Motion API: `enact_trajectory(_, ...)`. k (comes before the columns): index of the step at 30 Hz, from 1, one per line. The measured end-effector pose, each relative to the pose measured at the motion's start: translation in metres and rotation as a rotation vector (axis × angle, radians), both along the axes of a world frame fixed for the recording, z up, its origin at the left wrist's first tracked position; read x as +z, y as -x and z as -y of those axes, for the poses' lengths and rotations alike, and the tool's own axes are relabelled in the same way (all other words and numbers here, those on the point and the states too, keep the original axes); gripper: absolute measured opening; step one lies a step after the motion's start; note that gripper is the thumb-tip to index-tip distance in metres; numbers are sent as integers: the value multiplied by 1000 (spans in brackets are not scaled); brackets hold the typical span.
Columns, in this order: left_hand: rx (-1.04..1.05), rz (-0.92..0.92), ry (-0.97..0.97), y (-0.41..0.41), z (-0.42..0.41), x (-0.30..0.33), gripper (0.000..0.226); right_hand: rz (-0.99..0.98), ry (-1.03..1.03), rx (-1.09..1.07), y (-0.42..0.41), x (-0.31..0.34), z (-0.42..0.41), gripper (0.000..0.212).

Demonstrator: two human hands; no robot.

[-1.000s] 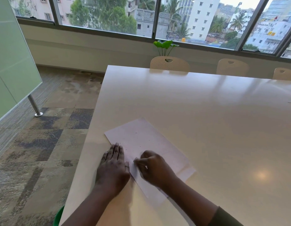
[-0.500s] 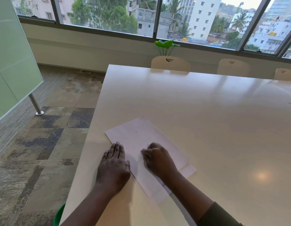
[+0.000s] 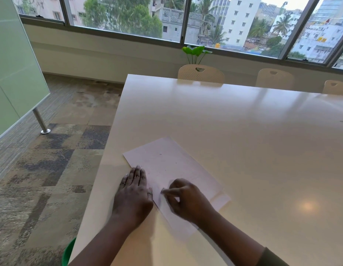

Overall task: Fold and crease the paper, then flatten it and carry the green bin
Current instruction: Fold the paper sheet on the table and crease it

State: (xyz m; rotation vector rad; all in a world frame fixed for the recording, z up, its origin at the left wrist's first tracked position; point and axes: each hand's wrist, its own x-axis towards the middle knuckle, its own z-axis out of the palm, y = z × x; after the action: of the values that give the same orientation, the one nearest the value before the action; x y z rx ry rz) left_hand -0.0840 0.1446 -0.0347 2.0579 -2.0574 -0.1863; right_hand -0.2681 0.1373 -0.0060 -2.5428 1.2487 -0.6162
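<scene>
1. Windows run along the far wall above a wide pale surface (image 3: 234,131), and 3 cream chairs (image 3: 201,73) stand at its far edge, well apart from the paper.
2. I see the paper (image 3: 166,162) lying flat near the surface's left edge, turned at an angle, with a lower layer peeking out at its right corner.
3. My left hand (image 3: 133,194) lies flat, fingers straight and together, pressing on the paper's left edge; it grips nothing.
4. My right hand (image 3: 188,200) rests on the paper just right of the left hand. Its fingers are curled and blurred, one fingertip pointing toward the left hand; I cannot tell whether it pinches the sheet.
5. I can see a sliver of the green bin (image 3: 68,252) on the floor, below the surface's near left corner and well apart from the paper.
6. Left of the surface stands a frosted green panel (image 3: 11,73) on a metal leg.
</scene>
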Motion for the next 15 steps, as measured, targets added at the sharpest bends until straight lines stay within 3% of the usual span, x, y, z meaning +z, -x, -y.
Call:
enact_trajectory(4,6,0,7,-1,0,-1,74,54,63,-191,11,-2,19,21)
enact_trajectory(8,2,-4,9,0,-1,0,73,12,6,-23,-4,-4,-3,22)
enact_trajectory(12,2,6,6,0,-2,0,75,54,33,-162,13,-4,17,23)
enact_trajectory(15,1,13,-3,0,-2,1,75,48,33,-94,-7,-2,9,24)
